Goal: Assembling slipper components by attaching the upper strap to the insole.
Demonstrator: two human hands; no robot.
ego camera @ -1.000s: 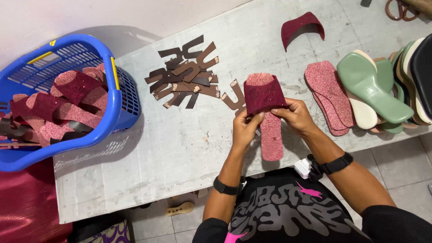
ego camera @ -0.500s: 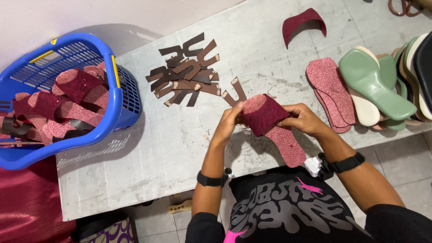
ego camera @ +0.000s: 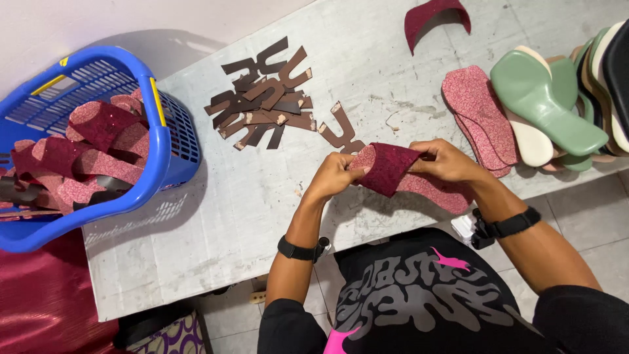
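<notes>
While both hands pinch it, glittery maroon strap (ego camera: 388,168) arches over speckled pink insole (ego camera: 438,190).

We've got a black tee on, front printed w/ big wavy grey lettering-type shapes plus a small hot-pink figure near the chest and another pink patch lower down at the hem. Short black sleeves, forearms bare. Our left hand (ego camera: 333,176) has a slim black band on the wrist w/ a small silver-ish bit on the side. Our right hand (ego camera: 447,160) has a wider black strap on the wrist, chunky black module on the inner side. No gloves, no rings we can make out.
</notes>
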